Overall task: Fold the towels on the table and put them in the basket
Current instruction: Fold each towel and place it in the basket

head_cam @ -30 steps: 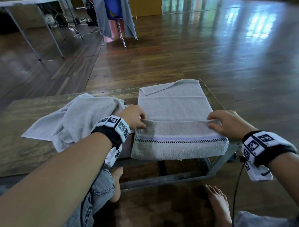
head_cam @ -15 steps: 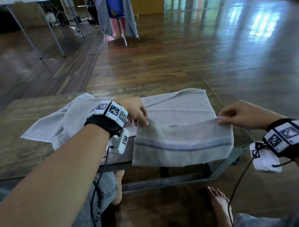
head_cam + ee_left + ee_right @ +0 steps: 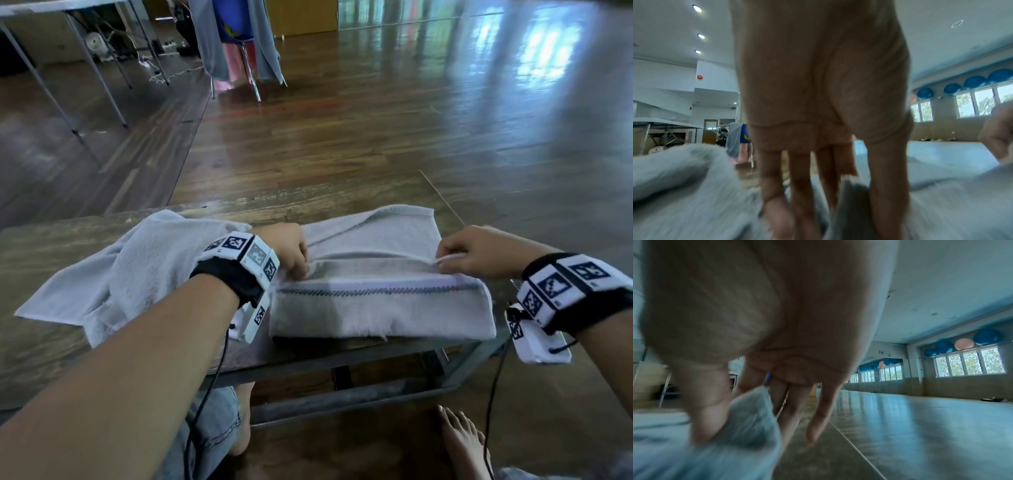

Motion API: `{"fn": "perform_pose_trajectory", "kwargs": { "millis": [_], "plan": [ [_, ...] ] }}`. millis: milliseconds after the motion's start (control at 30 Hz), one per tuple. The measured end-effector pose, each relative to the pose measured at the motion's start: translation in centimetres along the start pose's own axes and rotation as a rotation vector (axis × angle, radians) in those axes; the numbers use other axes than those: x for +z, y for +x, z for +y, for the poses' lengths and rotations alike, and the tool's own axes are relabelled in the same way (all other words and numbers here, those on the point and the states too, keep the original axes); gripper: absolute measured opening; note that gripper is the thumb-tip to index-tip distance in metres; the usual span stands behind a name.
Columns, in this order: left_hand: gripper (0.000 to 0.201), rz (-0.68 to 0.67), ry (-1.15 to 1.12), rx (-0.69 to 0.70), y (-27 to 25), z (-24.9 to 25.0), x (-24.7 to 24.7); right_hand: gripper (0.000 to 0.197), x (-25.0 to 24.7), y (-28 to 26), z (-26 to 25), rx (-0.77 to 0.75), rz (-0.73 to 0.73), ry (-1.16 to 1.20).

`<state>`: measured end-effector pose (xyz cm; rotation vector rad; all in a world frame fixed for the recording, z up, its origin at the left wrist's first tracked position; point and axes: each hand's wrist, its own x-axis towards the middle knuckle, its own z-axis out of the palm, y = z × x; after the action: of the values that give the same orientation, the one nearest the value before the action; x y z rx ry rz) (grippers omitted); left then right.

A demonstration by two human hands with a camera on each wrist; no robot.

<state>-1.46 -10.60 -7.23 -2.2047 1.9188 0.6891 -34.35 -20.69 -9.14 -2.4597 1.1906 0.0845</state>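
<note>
A grey towel (image 3: 380,301) with a dark stitched stripe is held at the right end of a wooden counter (image 3: 68,346), its near portion draped over the counter's front edge. The towel's upper hem is pinched at its left corner by the left hand (image 3: 289,248), whose fingers (image 3: 801,186) are seen in the left wrist view pointing down, close together, into the cloth with the thumb set against them. The right corner is pinched by the right hand (image 3: 479,250); in the right wrist view a wad of fabric is caught between thumb and forefinger, while the other fingers (image 3: 818,415) are extended and slightly spread. Both corners are held just above the stripe, over the flat far half of the towel. A second, crumpled towel (image 3: 137,270) is seen lying on the counter just left of the left wrist, touching the first. Marker-covered wristbands are worn on both wrists. A chair (image 3: 239,51) hung with cloth stands on the wooden floor behind.
</note>
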Motion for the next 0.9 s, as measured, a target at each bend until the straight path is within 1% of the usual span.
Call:
{"fn": "perform_pose_trajectory", "kwargs": {
  "millis": [67,100,133,167,233,333,367,400,433,467,533,567,600,667,767,833,900],
  "plan": [
    [0.016,-0.135,0.045,-0.007,-0.3,0.1,-0.8,0.025,-0.5,-0.3,-0.7,-0.017,-0.144,-0.006],
    [0.016,-0.178,0.047,-0.018,-0.5,0.2,-1.1,0.026,-0.7,-0.4,-0.9,-0.01,-0.172,0.009],
    [0.017,-0.195,0.038,-0.03,-0.7,0.2,-1.4,0.025,-0.7,-0.6,-1.0,-0.004,-0.16,0.037],
    [0.019,-0.186,0.022,-0.039,-0.9,0.2,-1.6,0.025,-0.7,-0.8,-1.0,-0.003,-0.111,0.065],
    [0.019,-0.102,-0.036,-0.058,-1.2,-0.1,-2.1,0.023,-0.6,-0.7,-0.8,-0.007,0.07,0.094],
    [0.014,0.146,-0.112,-0.08,-1.3,-0.6,-2.5,0.019,0.0,0.1,-0.8,0.007,0.358,0.104],
    [0.014,0.225,-0.118,-0.089,-1.3,-0.6,-2.4,0.015,0.2,0.5,-0.7,0.023,0.412,0.107],
    [0.014,0.279,-0.122,-0.099,-1.2,-0.7,-2.1,0.011,0.5,0.8,-0.7,0.035,0.433,0.112],
    [0.014,0.303,-0.123,-0.109,-1.0,-0.7,-1.8,0.01,0.7,1.1,-0.6,0.044,0.42,0.116],
    [0.015,0.302,-0.12,-0.111,-0.9,-0.6,-1.4,0.012,0.9,1.3,-0.7,0.045,0.369,0.121],
    [0.022,0.282,-0.102,-0.075,-0.7,-0.1,-0.7,0.017,1.6,1.5,-0.9,0.046,0.2,0.07],
    [0.027,0.281,-0.092,-0.035,-0.7,0.3,-0.4,0.019,1.9,1.6,-1.2,0.043,0.143,0.019],
    [0.03,0.292,-0.082,0.018,-0.6,1.0,-0.2,0.018,2.1,1.7,-1.4,0.036,0.131,-0.013],
    [0.03,0.319,-0.077,0.148,-0.5,2.7,0.3,0.011,2.1,1.8,-2.3,0.016,0.148,0.004],
    [0.03,0.304,-0.114,0.346,-0.4,5.8,1.3,0.02,1.6,1.7,-4.3,-0.062,0.088,0.053],
    [0.032,0.259,-0.163,0.418,-0.4,7.6,2.3,0.016,1.6,1.5,-5.7,-0.134,0.022,0.15],
    [0.031,0.211,-0.176,0.44,-0.2,8.8,3.3,0.011,1.8,1.3,-6.6,-0.164,0.014,0.21]
  ]
}}
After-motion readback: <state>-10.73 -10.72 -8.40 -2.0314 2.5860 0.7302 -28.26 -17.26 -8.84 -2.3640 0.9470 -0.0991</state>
